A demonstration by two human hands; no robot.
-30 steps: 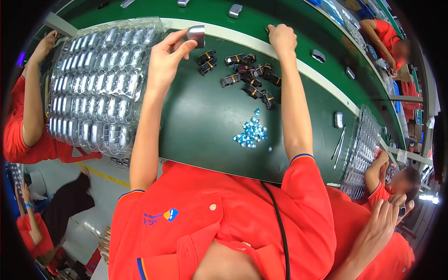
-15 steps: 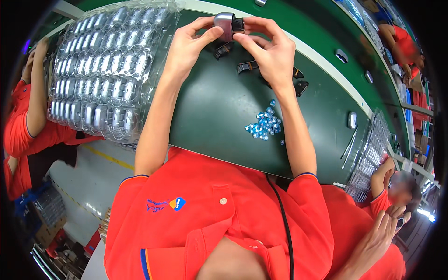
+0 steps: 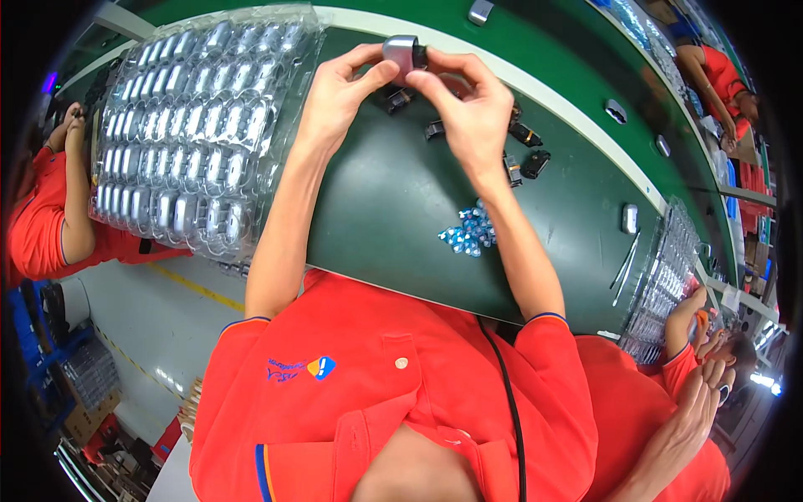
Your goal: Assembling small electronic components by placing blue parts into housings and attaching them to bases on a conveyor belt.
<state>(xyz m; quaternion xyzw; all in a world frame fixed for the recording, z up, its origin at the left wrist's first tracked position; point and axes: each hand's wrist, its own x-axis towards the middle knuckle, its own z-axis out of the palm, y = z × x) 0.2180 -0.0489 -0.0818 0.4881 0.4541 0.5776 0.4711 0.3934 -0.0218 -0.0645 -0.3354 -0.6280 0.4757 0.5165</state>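
Observation:
Above the far part of the green table, my left hand (image 3: 333,99) is closed around a silver rounded housing (image 3: 400,53), thumb on its near side. My right hand (image 3: 470,117) pinches a black insert (image 3: 420,58) at the housing's right-hand opening. Most of that insert is inside the housing or hidden by fingers. Below my hands lie more black parts, one (image 3: 398,98) under the housing and others (image 3: 536,163) beside my right wrist. Small blue pieces (image 3: 467,234) form a loose pile next to my right forearm.
A clear tray (image 3: 288,92) full of silver housings stands on the left. At right lie a single silver housing (image 3: 630,218), tweezers (image 3: 624,266) and another clear tray (image 3: 655,289). Beyond the pale rail (image 3: 577,125), a green belt (image 3: 544,50) carries silver pieces. Co-workers sit on both sides.
My right hand has moved left, and less of the black insert shows outside the housing. Silver pieces on the far belt have shifted slightly rightward and nearer.

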